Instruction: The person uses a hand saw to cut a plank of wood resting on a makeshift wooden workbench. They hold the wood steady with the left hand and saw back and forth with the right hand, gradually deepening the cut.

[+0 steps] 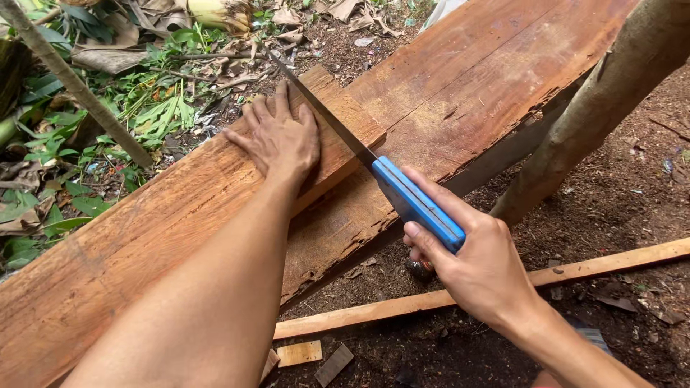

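Across the reddish plank (180,215), my left hand (280,140) lay flat, pinning it steady. My right hand (478,269) clenched the saw (413,201) by its blue handle, blade in the cut, probably about halfway through; the far edge was hidden.

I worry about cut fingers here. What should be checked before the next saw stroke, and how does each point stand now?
1. Left hand pressed flat on the upper plank: ok.
2. Left fingers clear of the saw blade: not ok, they lie right beside it.
3. Right hand wrapped firmly around the blue handle: ok.
4. Blade seated in the cut at the plank's end: ok.
5. Planks firmly supported underneath: cannot tell.
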